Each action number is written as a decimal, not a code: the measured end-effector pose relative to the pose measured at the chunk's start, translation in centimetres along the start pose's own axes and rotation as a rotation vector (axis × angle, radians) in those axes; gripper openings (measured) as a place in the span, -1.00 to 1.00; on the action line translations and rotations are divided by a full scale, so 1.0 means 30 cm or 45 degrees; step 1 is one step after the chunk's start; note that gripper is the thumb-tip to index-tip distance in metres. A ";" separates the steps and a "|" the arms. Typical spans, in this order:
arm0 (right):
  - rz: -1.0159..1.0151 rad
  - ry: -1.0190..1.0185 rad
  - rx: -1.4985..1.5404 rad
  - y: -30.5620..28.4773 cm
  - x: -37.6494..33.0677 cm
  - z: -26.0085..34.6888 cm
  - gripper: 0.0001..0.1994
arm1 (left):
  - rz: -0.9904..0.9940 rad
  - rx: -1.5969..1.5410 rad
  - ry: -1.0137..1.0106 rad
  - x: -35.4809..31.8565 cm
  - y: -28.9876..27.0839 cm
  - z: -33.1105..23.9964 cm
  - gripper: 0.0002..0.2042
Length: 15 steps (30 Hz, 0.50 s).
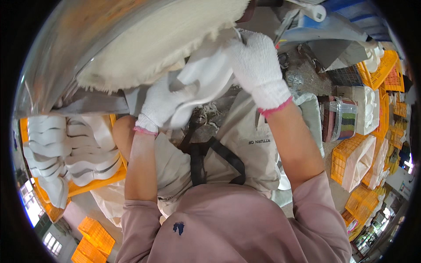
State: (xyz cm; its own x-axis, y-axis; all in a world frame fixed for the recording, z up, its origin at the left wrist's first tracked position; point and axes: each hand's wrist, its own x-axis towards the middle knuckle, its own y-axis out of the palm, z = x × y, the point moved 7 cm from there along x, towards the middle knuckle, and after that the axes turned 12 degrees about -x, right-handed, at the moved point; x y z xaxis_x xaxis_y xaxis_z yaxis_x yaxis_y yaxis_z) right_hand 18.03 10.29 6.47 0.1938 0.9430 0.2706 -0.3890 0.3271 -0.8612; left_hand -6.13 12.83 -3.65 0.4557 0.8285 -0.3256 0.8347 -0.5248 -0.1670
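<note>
My left hand (163, 100), in a white knit glove with a pink cuff, grips the near left end of a smooth white curved piece (212, 81). At its far right end my right hand (258, 61), gloved the same way, is closed on it, some of its fingers out of sight behind the piece. The piece is held tilted just under a large cream, fluffy-edged buffing wheel (162, 44) and appears to touch its lower edge. Motion blurs part of the piece, and its exact kind is not plain.
At the left, an orange crate (94, 186) holds stacks of similar white wavy pieces (90, 149). A grey metal housing (57, 65) curves round the wheel. Off to the right stand a strapped bundle of coloured blocks (340, 119) and more orange crates (346, 158). A cream apron (245, 153) covers my lap.
</note>
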 end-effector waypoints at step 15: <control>0.045 0.498 0.157 -0.329 -0.418 0.063 -0.08 | -0.370 0.476 0.359 0.051 0.516 -0.273 -0.78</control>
State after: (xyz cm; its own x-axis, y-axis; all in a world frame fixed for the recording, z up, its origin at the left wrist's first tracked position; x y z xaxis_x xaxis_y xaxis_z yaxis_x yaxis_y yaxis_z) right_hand 17.73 -4.64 12.40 0.4969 0.8670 0.0374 -0.5022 0.3224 -0.8024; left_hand 10.03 7.57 0.89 0.3310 0.9429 0.0368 0.7953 -0.2578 -0.5486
